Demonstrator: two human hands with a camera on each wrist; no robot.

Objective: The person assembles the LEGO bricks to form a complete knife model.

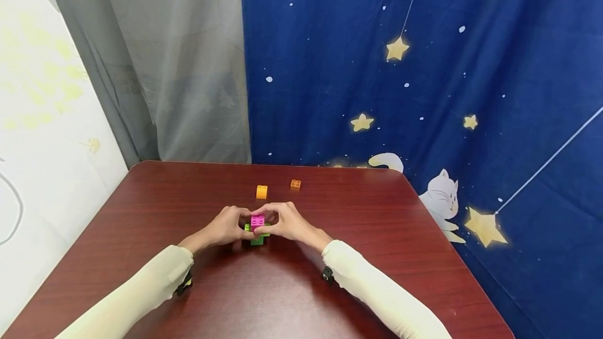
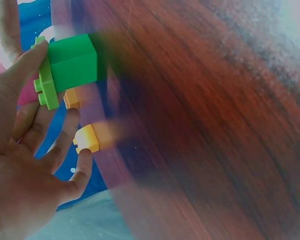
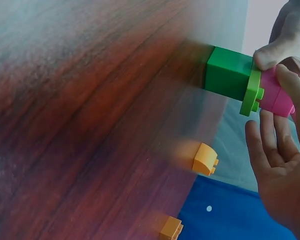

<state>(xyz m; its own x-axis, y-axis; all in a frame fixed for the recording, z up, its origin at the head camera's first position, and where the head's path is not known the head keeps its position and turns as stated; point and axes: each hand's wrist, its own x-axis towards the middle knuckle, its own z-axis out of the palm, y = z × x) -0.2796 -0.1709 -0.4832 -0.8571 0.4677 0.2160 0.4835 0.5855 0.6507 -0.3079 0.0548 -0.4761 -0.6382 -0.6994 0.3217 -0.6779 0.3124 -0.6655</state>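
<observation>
Both hands meet at a small stack of toy building bricks on the table. At its base is a dark green brick [image 2: 74, 62], with a wider light green plate [image 3: 251, 92] above it. Two pink bricks [image 3: 274, 96] seem to sit on the plate, a seam showing between them in the right wrist view. My left hand [image 1: 227, 227] pinches the stack from the left, its thumb at the light green plate. From the right, my right hand [image 1: 289, 222] grips the pink bricks between thumb and fingers. Fingers partly cover the stack's sides.
Beyond the hands lie a yellow-orange curved brick [image 1: 261, 192] and, farther right, an orange square brick [image 1: 295, 185] on the dark red wooden table [image 1: 377, 255]. A blue star-patterned curtain [image 1: 330, 67] and a grey curtain [image 1: 188, 67] hang behind the table's far edge.
</observation>
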